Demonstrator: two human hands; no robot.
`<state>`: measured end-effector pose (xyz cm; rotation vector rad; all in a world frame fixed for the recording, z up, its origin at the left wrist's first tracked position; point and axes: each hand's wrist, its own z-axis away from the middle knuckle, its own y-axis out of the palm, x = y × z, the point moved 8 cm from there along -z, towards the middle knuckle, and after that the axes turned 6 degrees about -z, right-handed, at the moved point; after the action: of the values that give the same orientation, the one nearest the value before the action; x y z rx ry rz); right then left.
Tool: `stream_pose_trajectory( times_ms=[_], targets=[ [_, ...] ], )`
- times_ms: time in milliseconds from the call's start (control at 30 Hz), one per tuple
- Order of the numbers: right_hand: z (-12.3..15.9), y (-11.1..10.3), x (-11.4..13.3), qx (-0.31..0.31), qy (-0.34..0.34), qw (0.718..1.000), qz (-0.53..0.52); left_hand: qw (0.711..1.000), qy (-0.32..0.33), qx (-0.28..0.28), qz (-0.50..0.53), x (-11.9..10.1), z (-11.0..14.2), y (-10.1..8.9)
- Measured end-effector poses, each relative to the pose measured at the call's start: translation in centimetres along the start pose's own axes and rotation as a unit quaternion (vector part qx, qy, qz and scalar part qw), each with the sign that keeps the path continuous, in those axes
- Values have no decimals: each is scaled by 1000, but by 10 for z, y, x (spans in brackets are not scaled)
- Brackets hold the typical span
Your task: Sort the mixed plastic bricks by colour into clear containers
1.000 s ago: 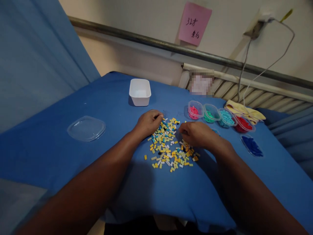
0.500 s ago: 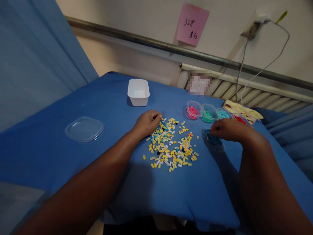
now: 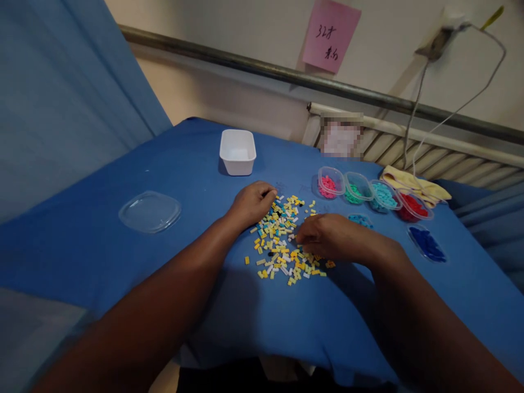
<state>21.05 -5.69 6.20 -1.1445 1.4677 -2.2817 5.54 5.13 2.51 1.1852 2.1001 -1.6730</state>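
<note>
A loose heap of small toy building bricks (image 3: 282, 251), mostly yellow and white with some teal and black, lies spread on the blue cloth. At the heap's upper left edge rests my left hand (image 3: 254, 203), its fingers curled in against the thumb; whatever may be inside is hidden. My right hand (image 3: 327, 236) reaches over the heap's right side, fingers bent down and closed among the bricks. Its fingertips are too small and dark to show what they pinch. Just beyond that wrist, a shallow dish of teal bricks (image 3: 360, 220) is partly covered.
Clear tubs hold pink bricks (image 3: 327, 187), green bricks (image 3: 353, 194), light blue bricks (image 3: 383, 195) and red bricks (image 3: 413, 207). Dark blue bricks (image 3: 427, 244) fill a shallow dish. A white tub (image 3: 238, 166) stands behind, a clear lid (image 3: 149, 213) lies left, a yellow cloth (image 3: 415, 184) back right.
My right hand went from the heap to the teal dish at the right, then came back over the heap. My left hand stayed at the heap's edge.
</note>
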Motion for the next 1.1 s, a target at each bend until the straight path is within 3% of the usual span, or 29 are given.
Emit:
stream_pose_trajectory(
  times_ms=[167,400,533,700,1100],
  targets=[
    [-1,3,-2,8,-9,1000,-2,1000,5,-2,3,1,0,1],
    [-8,-14,-49,-161,56,972,-161,1000,5,-2,-6,-1,-1,1],
    [-23,-14,-59,-234,55,970,-44,1000,1,-4,-7,-1,0,1],
    [-37,-5,-46,-207,4,978,39,1000,7,0,-10,-2,0,2],
    [-42,-6,-39,-184,-51,981,31,1000,3,0,-11,-2,0,1]
  ],
)
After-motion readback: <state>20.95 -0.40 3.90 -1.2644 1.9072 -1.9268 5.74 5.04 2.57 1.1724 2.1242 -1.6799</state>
